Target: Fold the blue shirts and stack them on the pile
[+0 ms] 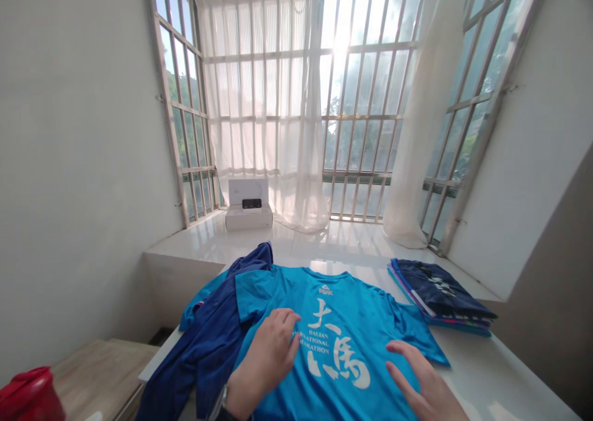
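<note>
A bright blue T-shirt point(370, 304) with white lettering lies spread on the white table, its neckline toward the window. My left hand point(274, 347) is over the left part of its print, fingers loosely bent and holding nothing; whether they touch the cloth I cannot tell. Over the shirt's right side is my right hand point(419, 381), open, thumb and fingers apart. A watch point(221, 402) is on my left wrist. Dark blue clothing point(204, 341) lies loosely along the shirt's left side.
A stack of folded clothes point(442, 291) sits at the right. On the window ledge point(204, 248) stands a white box point(250, 217) with a small black device point(252, 203). Behind are white curtains point(296, 131) and a barred window. A red object point(32, 396) is at lower left.
</note>
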`<action>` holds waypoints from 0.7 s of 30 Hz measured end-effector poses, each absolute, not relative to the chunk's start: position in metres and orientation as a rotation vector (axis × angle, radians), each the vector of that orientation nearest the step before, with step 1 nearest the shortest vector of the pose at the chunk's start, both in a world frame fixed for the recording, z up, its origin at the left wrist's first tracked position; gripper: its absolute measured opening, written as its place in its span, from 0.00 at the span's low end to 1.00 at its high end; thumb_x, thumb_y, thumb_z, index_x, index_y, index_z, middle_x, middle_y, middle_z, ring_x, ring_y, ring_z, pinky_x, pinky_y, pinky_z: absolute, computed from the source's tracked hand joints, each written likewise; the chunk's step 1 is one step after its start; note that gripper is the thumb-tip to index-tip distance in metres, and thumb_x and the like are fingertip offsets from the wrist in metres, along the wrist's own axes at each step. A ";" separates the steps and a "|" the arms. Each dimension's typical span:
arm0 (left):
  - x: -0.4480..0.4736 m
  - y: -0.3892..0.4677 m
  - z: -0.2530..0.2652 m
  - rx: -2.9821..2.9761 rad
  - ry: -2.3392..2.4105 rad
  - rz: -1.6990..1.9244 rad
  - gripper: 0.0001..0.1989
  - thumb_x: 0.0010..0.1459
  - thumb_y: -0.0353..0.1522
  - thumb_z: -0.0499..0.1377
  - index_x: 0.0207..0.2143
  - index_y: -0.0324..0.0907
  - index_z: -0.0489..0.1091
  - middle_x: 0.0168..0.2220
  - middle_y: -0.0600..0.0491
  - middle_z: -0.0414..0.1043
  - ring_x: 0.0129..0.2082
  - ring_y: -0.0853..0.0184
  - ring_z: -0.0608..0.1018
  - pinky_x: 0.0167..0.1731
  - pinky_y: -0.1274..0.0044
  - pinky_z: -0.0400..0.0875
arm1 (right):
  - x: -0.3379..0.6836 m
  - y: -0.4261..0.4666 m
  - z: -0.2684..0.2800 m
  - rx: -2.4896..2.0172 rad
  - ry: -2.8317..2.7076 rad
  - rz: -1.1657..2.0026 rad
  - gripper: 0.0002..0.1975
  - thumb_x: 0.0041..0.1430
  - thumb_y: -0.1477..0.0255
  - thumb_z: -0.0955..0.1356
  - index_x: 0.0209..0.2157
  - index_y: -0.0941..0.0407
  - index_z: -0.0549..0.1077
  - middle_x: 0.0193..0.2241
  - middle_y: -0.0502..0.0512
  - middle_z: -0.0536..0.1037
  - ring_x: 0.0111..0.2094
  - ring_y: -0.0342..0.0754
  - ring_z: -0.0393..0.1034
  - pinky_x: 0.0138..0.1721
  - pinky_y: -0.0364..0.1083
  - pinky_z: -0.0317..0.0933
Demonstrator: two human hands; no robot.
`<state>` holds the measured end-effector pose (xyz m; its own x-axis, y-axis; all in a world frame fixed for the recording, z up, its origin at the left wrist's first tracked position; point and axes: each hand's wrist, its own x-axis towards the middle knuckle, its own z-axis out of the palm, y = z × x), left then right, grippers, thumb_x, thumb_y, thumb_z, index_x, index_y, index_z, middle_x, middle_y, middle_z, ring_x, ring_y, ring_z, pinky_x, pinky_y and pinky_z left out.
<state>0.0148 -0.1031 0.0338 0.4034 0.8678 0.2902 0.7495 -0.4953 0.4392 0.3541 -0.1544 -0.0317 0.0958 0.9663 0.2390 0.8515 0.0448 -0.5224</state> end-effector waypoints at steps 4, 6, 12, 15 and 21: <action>0.082 -0.030 0.019 2.472 1.566 0.306 0.30 0.64 0.44 0.53 0.63 0.38 0.64 0.67 0.36 0.58 0.68 0.41 0.57 0.63 0.48 0.53 | 0.315 -0.074 -0.026 -2.141 -1.937 0.178 0.35 0.63 0.53 0.60 0.62 0.61 0.66 0.66 0.67 0.63 0.68 0.64 0.52 0.66 0.58 0.51; 0.095 -0.006 -0.002 2.392 1.628 0.268 0.35 0.65 0.50 0.48 0.68 0.42 0.57 0.70 0.37 0.50 0.70 0.38 0.50 0.63 0.42 0.45 | 0.307 -0.053 -0.035 -2.284 -1.946 0.125 0.38 0.64 0.51 0.59 0.66 0.61 0.60 0.68 0.67 0.58 0.70 0.66 0.46 0.67 0.60 0.47; 0.091 0.026 -0.044 2.299 1.702 0.234 0.40 0.62 0.59 0.40 0.70 0.50 0.50 0.73 0.43 0.38 0.71 0.38 0.41 0.61 0.38 0.29 | 0.316 -0.037 -0.060 -2.424 -1.944 0.024 0.44 0.60 0.41 0.55 0.70 0.53 0.52 0.71 0.61 0.51 0.71 0.68 0.40 0.68 0.65 0.38; 0.088 0.035 -0.049 2.321 1.731 0.252 0.41 0.61 0.60 0.39 0.70 0.52 0.50 0.73 0.44 0.39 0.71 0.38 0.41 0.61 0.38 0.28 | 0.317 -0.025 -0.058 -2.423 -1.974 0.042 0.46 0.59 0.39 0.53 0.70 0.53 0.50 0.72 0.61 0.49 0.71 0.68 0.39 0.67 0.65 0.37; 0.088 0.041 -0.051 2.380 1.805 0.377 0.40 0.62 0.60 0.38 0.69 0.52 0.53 0.73 0.45 0.44 0.72 0.42 0.43 0.64 0.43 0.32 | 0.316 -0.006 -0.057 -2.410 -1.993 0.041 0.47 0.59 0.38 0.52 0.70 0.53 0.49 0.72 0.62 0.48 0.71 0.70 0.38 0.67 0.67 0.36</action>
<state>0.0878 0.0410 -0.0511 0.2529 0.9602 0.1189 0.9274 -0.2756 0.2527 0.3158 -0.0060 -0.0574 0.1876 0.9822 -0.0114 0.9818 -0.1879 -0.0274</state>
